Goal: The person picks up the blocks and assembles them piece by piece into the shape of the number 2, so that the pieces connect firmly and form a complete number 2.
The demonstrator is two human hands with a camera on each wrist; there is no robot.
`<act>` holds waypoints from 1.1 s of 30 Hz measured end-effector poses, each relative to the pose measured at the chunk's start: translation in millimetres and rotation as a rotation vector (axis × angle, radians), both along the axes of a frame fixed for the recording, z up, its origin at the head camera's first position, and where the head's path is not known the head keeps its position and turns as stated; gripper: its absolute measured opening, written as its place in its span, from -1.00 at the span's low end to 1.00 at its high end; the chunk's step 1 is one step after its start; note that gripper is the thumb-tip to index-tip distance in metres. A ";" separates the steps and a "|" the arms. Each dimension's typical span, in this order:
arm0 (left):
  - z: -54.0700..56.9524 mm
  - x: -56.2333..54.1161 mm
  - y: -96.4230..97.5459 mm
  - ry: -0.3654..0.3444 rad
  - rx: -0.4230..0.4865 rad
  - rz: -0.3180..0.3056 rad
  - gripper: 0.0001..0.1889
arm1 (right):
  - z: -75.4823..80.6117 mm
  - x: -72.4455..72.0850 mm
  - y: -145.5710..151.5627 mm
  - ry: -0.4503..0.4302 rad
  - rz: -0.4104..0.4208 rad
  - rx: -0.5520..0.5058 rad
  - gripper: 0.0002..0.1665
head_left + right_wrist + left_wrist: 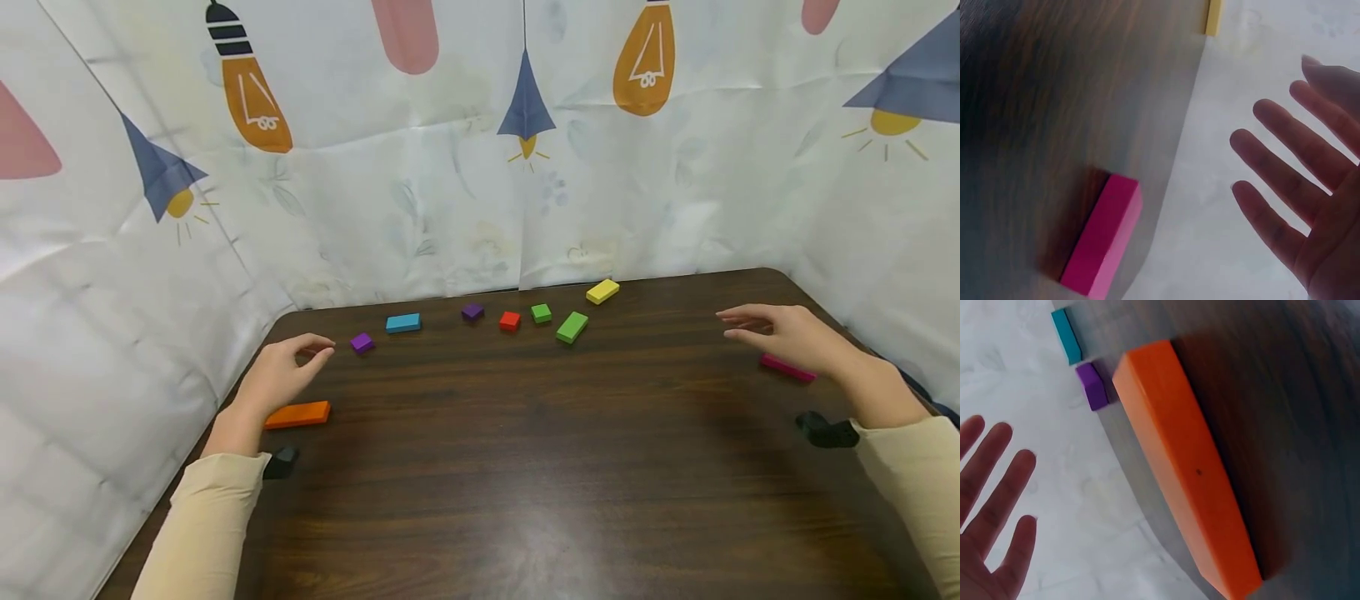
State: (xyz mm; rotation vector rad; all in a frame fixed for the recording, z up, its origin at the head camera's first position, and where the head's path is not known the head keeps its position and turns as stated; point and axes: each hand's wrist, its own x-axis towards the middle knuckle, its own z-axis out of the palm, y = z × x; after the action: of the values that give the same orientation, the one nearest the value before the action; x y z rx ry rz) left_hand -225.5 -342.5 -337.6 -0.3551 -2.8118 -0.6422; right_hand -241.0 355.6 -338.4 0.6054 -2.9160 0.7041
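My left hand (279, 372) hovers over the left side of the table, fingers loosely bent and holding nothing. Below it lies a long orange block (303, 414), which fills much of the left wrist view (1185, 469). A purple block (362, 342) sits just beyond the fingertips. On the other side, my right hand (787, 333) is raised over the table with its fingers extended and nothing in them. Closest to that hand is a magenta block (787, 368), partly covered by the hand in the head view and plain in the right wrist view (1102, 237).
Along the table's back lie a blue block (403, 323), a dark purple block (472, 312), a red block (510, 322), two green blocks (572, 327) and a yellow block (603, 291). A patterned white curtain (450, 208) hangs behind the dark wooden table (525, 467).
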 end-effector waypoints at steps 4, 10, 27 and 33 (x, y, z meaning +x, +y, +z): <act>-1.2 1.8 -7.5 -0.048 0.003 -0.011 -0.67 | -3.4 -0.8 7.6 -0.026 -0.007 0.009 -0.53; -0.3 3.1 -14.0 -0.121 0.009 -0.030 -0.66 | -3.8 -1.8 16.0 -0.067 -0.031 0.032 -0.51; -6.8 13.4 -28.7 -0.262 -0.020 -0.099 -0.64 | -8.9 -8.6 43.6 -0.160 -0.078 0.129 -0.42; -6.7 16.8 -32.9 -0.329 -0.013 -0.105 -0.57 | -11.1 -8.9 52.1 -0.184 -0.055 0.134 -0.42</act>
State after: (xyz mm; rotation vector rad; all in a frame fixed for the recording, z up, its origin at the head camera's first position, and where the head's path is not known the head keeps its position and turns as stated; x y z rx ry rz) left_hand -208.6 -375.4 -344.2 -0.4377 -3.1264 -0.7679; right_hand -249.9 407.7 -349.5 0.4943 -3.1571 0.5921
